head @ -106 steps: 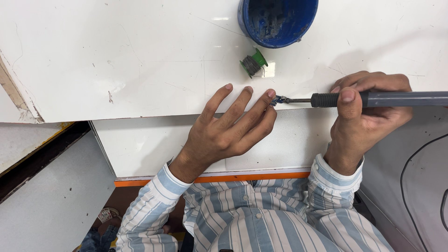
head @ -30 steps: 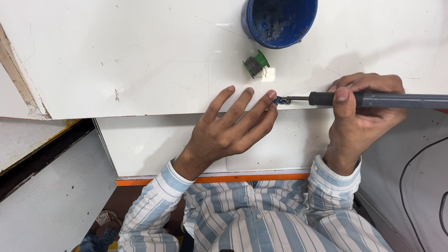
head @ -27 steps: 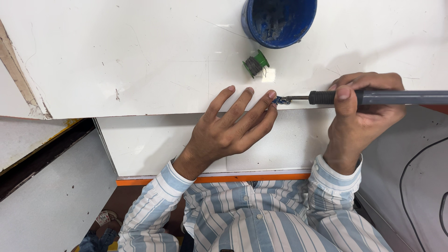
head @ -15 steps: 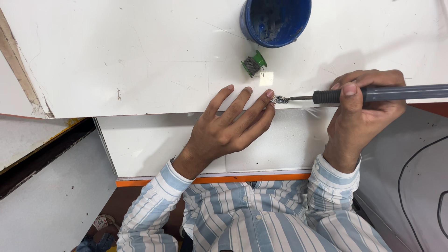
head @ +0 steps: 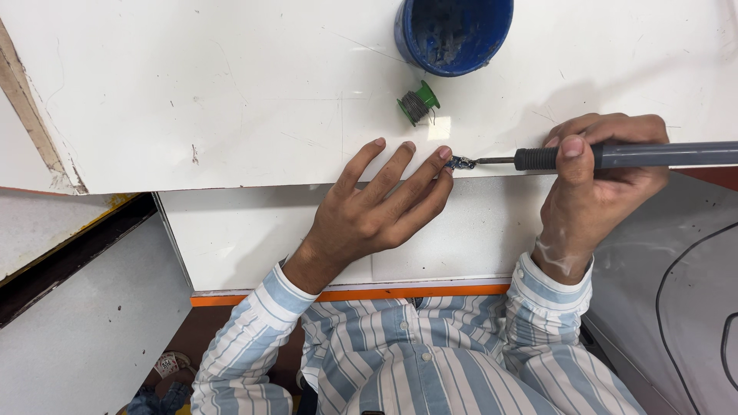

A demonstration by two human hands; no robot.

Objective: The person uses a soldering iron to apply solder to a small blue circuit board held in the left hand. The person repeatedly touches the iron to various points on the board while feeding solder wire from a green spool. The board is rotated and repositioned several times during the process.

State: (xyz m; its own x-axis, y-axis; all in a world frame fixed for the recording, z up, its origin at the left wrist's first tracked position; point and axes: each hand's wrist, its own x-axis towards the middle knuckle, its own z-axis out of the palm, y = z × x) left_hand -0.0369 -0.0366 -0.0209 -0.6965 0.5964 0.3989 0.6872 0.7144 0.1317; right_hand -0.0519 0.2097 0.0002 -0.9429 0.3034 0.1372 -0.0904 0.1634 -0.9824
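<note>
1. Left hand (head: 369, 211), centre of frame: fingers spread flat on the white bench (head: 192, 92), fingertips pinning a tiny blue part (head: 462, 162) at the bench's front edge. Not a closed grip, just pressing down.
2. Right hand (head: 596, 184), right of frame: wrapped tight around a grey soldering iron (head: 615, 156), thumb on top of the dark collar; tip touches the blue part or sits just beside it, too small to tell which.
3. Green solder spool (head: 417, 102) just above the part, apart from both hands. Blue tub (head: 453, 31) at top centre.
4. Risks, my read: hot tip v. close to the left fingertips, so a slip means a burn. Part sits right on the edge w/ light hold only, so a tip push could flick it off the bench.
</note>
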